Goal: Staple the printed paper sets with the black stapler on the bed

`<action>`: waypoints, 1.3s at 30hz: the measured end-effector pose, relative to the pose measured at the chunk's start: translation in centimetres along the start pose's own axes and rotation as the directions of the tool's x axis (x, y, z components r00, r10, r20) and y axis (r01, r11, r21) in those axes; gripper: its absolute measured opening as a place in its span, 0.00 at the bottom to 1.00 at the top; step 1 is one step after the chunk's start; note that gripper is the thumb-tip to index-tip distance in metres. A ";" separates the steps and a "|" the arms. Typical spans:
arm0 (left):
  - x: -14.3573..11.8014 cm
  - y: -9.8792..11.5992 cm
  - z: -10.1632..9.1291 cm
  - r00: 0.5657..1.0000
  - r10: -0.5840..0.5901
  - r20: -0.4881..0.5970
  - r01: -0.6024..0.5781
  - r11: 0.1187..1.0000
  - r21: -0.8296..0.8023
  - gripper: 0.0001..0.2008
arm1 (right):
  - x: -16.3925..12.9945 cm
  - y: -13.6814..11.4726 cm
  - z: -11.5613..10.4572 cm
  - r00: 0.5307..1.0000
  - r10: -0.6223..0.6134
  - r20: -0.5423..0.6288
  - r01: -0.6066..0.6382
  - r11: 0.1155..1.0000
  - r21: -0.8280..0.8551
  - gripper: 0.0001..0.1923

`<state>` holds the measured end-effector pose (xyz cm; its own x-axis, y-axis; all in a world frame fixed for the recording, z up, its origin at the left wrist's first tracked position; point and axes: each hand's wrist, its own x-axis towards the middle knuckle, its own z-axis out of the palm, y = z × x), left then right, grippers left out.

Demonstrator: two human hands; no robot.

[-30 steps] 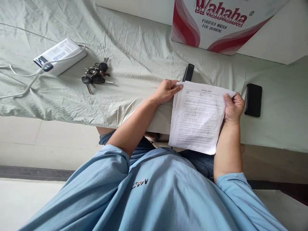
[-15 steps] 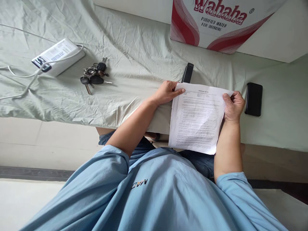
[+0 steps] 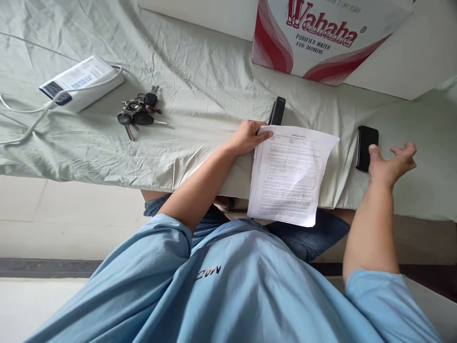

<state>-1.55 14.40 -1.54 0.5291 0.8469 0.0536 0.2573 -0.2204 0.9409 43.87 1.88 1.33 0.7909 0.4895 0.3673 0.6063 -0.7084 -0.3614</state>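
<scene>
Far to my left a white power bank (image 3: pixel 83 82) lies on the wrinkled pale green sheet (image 3: pixel 200 71), with a white cable (image 3: pixel 24 114) plugged into it and trailing off the edge. Just to its right sits a bunch of keys (image 3: pixel 138 113), well apart from my hands. My left hand (image 3: pixel 247 137) pinches the top left corner of the printed papers (image 3: pixel 290 174), thumb on top and fingers clamped beneath, so the sheets rest half on the bed's edge and hang down toward my lap. A slim black device (image 3: pixel 277 111) lies just beyond that hand, its near end hidden by the papers. Above it, against the wall, leans a red and white Wahaha carton (image 3: pixel 321 38). Further right a black phone (image 3: pixel 364 147) lies flat on the sheet, and my right hand (image 3: pixel 391 164) hovers just beside it, fingers spread apart and holding nothing, thumb nearly at the phone's near edge.
</scene>
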 end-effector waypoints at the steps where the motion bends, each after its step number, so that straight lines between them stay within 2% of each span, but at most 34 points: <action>1: 0.0 0.0 0.0 1.000 0.000 -0.001 0.000 1.000 0.002 0.20 | 0.8 0.1 0.0 0.995 0.039 0.092 -0.034 0.998 -0.057 0.54; 4: 0.1 -0.2 0.0 1.000 0.006 -0.010 -0.006 1.000 -0.003 0.20 | 1.9 -0.8 0.3 0.941 0.111 0.321 -0.065 0.986 -0.151 0.58; 6: 0.2 -0.3 0.0 1.000 0.012 -0.017 -0.012 1.000 -0.015 0.21 | 2.0 -1.7 0.6 0.921 0.136 0.364 -0.079 0.983 -0.167 0.57; 9: 0.2 -0.6 0.0 1.000 0.015 -0.025 -0.016 0.999 -0.030 0.22 | 1.7 -2.7 1.1 0.941 0.140 0.309 -0.094 0.983 -0.160 0.56; 13: 0.2 -0.7 0.0 1.000 0.004 -0.024 -0.005 1.000 -0.021 0.21 | 1.5 -2.8 1.6 0.958 0.125 0.257 -0.097 0.988 -0.121 0.57; 18: 0.2 -0.6 0.0 1.000 -0.004 -0.019 0.004 0.999 -0.032 0.21 | 1.1 -2.8 1.5 0.969 0.146 0.197 -0.137 0.989 -0.058 0.44; 21: 0.2 -0.5 0.0 1.000 -0.015 -0.018 0.014 0.999 -0.043 0.20 | 1.0 -3.3 1.1 0.965 0.163 0.207 -0.155 0.986 -0.057 0.39; 24: 0.1 -0.4 0.0 1.000 -0.021 -0.005 0.021 0.999 -0.034 0.19 | 0.3 -3.6 0.3 0.957 0.153 0.247 -0.137 0.987 -0.081 0.40; 26: 0.2 -0.3 -0.1 1.000 -0.023 0.009 0.023 0.999 -0.030 0.19 | -1.1 -3.5 -0.3 0.972 0.079 0.220 -0.068 0.996 -0.060 0.42; 28: 0.2 -0.3 -0.2 0.999 -0.027 0.018 0.028 0.999 -0.039 0.20 | -3.5 -3.4 -0.8 0.985 -0.063 0.162 0.056 0.997 0.050 0.40; 31: 0.2 -0.3 -0.2 0.999 -0.039 0.021 0.041 0.996 -0.075 0.21 | -7.6 -3.0 -0.9 0.954 -0.251 0.162 0.188 0.926 0.328 0.39; 33: 0.2 -0.3 -0.3 0.999 -0.040 0.015 0.041 0.995 -0.087 0.21 | -9.0 -2.6 -0.8 0.941 -0.284 0.183 0.195 0.899 0.393 0.38; 35: 0.1 -0.3 -0.3 0.999 -0.035 0.005 0.035 0.996 -0.082 0.22 | -8.6 -2.0 -0.8 0.958 -0.240 0.160 0.181 0.932 0.314 0.38; 37: 0.1 -0.4 -0.3 1.000 -0.029 -0.004 0.029 0.997 -0.071 0.23 | -6.8 -1.3 -1.1 0.982 -0.158 0.107 0.134 0.970 0.201 0.37; 39: 0.1 -0.4 -0.3 1.000 -0.027 -0.003 0.027 0.997 -0.068 0.22 | -4.8 -0.5 -1.7 0.994 -0.083 0.078 0.067 0.980 0.185 0.34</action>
<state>-1.80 14.75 -1.78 0.5192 0.8542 0.0288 0.2162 -0.1639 0.9625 39.62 -0.97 1.16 0.7420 0.5847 0.3280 0.6630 -0.5674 -0.4884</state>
